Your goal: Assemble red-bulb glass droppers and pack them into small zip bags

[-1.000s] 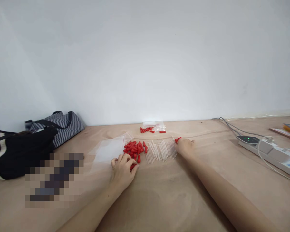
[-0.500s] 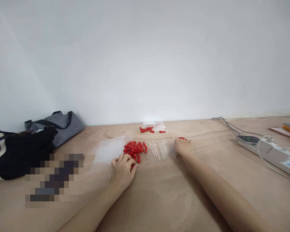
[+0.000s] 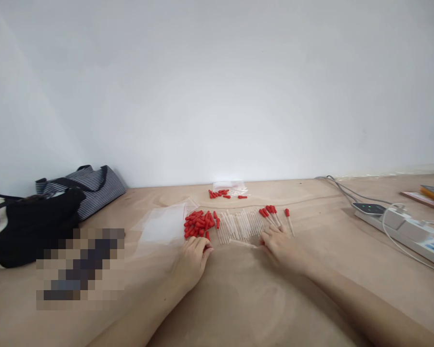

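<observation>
My right hand (image 3: 277,245) pinches one thin clear tube (image 3: 243,244), which points left over the table. A row of similar clear tubes (image 3: 240,225) lies just behind it. Beyond my right fingers rest several tubes fitted with red bulbs (image 3: 269,210), one of them (image 3: 287,212) set apart on the right. My left hand (image 3: 196,255) is closed at the front of a pile of loose red bulbs (image 3: 198,222); whatever its fingers hold is hidden.
Flat clear bags (image 3: 162,224) lie left of the bulbs. Near the wall are another bag (image 3: 229,185) and more red bulbs (image 3: 219,193). Black and striped bags (image 3: 103,190) stand left; a power strip (image 3: 412,233) with cables lies right.
My right hand has moved toward me with a tube in its fingers, uncovering the red-bulbed tubes. My left hand has shifted slightly right and its fingers have drawn together.
</observation>
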A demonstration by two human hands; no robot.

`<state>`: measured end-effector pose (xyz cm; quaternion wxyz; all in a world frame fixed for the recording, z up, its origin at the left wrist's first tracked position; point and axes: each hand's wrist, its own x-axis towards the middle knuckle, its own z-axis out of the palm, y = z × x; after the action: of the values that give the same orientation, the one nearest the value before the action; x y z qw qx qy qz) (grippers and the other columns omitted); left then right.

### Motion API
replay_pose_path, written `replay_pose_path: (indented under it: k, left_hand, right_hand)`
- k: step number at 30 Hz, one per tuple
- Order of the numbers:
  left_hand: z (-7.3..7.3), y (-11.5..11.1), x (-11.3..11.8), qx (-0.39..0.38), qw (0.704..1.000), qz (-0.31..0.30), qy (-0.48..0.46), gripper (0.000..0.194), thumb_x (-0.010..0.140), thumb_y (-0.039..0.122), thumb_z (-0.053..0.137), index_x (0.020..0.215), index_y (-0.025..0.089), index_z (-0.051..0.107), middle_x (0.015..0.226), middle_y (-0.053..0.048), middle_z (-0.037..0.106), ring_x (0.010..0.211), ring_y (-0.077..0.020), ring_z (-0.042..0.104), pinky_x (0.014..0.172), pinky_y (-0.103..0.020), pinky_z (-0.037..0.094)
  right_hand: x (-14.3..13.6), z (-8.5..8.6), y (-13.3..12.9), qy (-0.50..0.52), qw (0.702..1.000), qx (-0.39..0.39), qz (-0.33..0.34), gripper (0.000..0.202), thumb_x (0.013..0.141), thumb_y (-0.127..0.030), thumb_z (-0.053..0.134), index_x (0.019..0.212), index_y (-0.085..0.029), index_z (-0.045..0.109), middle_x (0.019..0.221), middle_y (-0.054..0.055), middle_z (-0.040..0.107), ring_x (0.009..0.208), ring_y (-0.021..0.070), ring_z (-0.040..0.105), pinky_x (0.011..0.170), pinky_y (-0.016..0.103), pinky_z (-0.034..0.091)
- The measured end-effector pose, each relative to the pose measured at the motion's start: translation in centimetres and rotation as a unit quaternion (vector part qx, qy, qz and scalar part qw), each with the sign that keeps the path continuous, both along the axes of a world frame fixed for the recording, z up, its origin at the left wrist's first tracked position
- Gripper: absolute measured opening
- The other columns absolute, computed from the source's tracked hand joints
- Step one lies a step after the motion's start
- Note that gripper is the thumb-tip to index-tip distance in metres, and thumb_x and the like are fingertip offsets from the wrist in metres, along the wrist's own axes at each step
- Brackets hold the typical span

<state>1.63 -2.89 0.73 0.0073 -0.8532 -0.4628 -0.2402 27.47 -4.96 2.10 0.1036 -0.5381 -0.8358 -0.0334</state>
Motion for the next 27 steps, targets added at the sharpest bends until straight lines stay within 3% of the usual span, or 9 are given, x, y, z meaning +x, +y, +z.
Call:
replay_pose_path:
  k: [8,13,16,22,27]
  left_hand:
    - [-0.4,0.0,0.1,-0.025,0.999,-0.044,-0.014,0.010,0.082,0.015,0.047,0.073,0.018,0.050,0.073,-0.002,0.057,0.072,-0.0179,0.051,0.065,-0.029,0.042]
    - [-0.4,0.1,-0.1,-0.058,0.997,-0.050,-0.023,0.002,0.077,0.018,0.055,0.078,0.017,0.055,0.078,-0.003,0.058,0.075,-0.0191,0.053,0.068,-0.031,0.043]
    - [-0.2,0.1,-0.4,-0.084,0.995,-0.046,-0.029,0.008,0.075,0.019,0.058,0.083,0.017,0.058,0.082,-0.004,0.058,0.078,-0.0198,0.054,0.070,-0.032,0.044]
    - [-0.3,-0.1,0.0,-0.088,0.994,-0.049,-0.047,0.011,0.080,0.016,0.049,0.075,0.018,0.059,0.079,-0.003,0.059,0.078,-0.0188,0.054,0.072,-0.032,0.041]
    - [-0.8,-0.4,0.9,-0.071,0.995,-0.038,-0.066,0.009,0.083,0.020,0.044,0.081,0.019,0.053,0.079,-0.001,0.060,0.078,-0.0193,0.053,0.074,-0.036,0.036]
  right_hand:
    - [0.3,-0.2,-0.4,-0.028,0.998,-0.034,0.044,0.010,0.079,-0.017,0.045,0.073,-0.017,0.052,0.080,0.005,0.057,0.082,0.0190,0.047,0.071,0.032,0.025]
    - [0.1,0.1,-0.3,0.062,0.993,-0.088,0.049,0.011,0.079,-0.029,0.049,0.079,-0.018,0.052,0.085,0.003,0.057,0.084,0.0175,0.049,0.074,0.031,0.028]
    - [-0.8,-0.3,-0.3,0.115,0.988,-0.091,0.046,0.017,0.076,-0.036,0.055,0.082,-0.020,0.051,0.086,0.001,0.056,0.084,0.0170,0.049,0.074,0.030,0.029]
    - [-2.4,-2.2,-0.1,0.145,0.987,-0.058,0.041,0.010,0.081,-0.028,0.049,0.076,-0.019,0.051,0.083,0.002,0.055,0.084,0.0168,0.048,0.072,0.031,0.028]
    - [-2.7,-3.1,-0.2,0.209,0.977,-0.016,0.048,0.011,0.085,-0.020,0.039,0.077,-0.018,0.045,0.078,0.002,0.056,0.074,0.0145,0.048,0.074,0.033,0.029]
